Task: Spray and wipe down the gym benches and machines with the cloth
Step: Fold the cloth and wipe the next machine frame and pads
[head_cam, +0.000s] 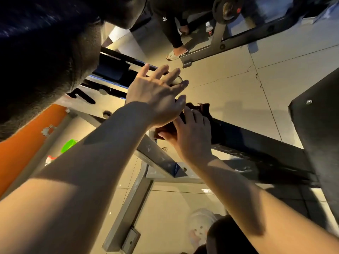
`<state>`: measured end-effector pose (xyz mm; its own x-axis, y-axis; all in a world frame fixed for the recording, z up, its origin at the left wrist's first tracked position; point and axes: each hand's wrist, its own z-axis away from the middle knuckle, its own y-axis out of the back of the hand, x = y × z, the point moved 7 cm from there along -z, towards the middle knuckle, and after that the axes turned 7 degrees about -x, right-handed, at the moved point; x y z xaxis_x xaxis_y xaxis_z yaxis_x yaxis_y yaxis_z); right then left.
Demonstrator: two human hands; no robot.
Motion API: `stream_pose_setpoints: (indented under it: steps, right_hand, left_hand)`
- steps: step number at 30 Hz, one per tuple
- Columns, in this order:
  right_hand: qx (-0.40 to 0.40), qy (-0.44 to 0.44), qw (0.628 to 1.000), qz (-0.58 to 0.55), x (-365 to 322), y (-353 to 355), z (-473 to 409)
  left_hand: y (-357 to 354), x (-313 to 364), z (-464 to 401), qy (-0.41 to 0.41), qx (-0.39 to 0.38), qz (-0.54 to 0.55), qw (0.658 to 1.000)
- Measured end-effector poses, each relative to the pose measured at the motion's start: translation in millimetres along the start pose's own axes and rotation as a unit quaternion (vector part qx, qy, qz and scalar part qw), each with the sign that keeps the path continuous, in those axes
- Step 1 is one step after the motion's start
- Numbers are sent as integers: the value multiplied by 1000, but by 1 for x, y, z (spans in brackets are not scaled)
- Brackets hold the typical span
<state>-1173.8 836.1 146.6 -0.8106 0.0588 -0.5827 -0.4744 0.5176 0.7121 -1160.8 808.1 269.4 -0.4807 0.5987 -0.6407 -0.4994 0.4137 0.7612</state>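
Observation:
A dark brown cloth (pixel 203 109) is draped over the black bar of a gym machine (pixel 253 143) in the middle of the view. My right hand (pixel 190 134) grips the cloth around that bar, fingers curled over it. My left hand (pixel 157 92) reaches over the same spot with fingers spread and straight, its thumb touching the cloth's upper end. The grey steel frame (pixel 157 156) of the machine crosses under both hands. No spray bottle is in either hand.
A dark padded bench part (pixel 45 52) fills the upper left, and another black pad (pixel 319 125) stands at the right. A person's legs in sandals (pixel 177 54) stand beyond, beside another machine's frame (pixel 216 50). A green object (pixel 68 144) lies low on the left.

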Motion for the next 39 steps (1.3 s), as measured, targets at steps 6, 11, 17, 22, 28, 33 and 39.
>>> stream_pose_setpoints:
  steps: [6,11,17,22,28,33,39]
  right_hand:
    - [-32,50,998,14,23,-16,-3]
    - [-83,5,997,4,85,-17,33]
    - [-103,-113,988,-19,180,-10,103]
    - [-104,-148,979,-95,170,-8,99]
    - [-142,-46,989,-3,46,-9,15]
    - [-120,10,993,3,28,-13,7]
    - [-160,-47,986,5,120,-17,52]
  left_hand:
    - [1,1,1,2,11,-14,1000]
    - [2,2,3,-4,5,-9,1000]
    - [1,4,3,-5,0,-9,1000]
    - [2,4,3,-2,18,-11,1000]
    - [5,6,5,-13,28,-10,999]
    - [5,3,9,-29,86,-39,995]
    - [5,4,11,-55,121,-25,991]
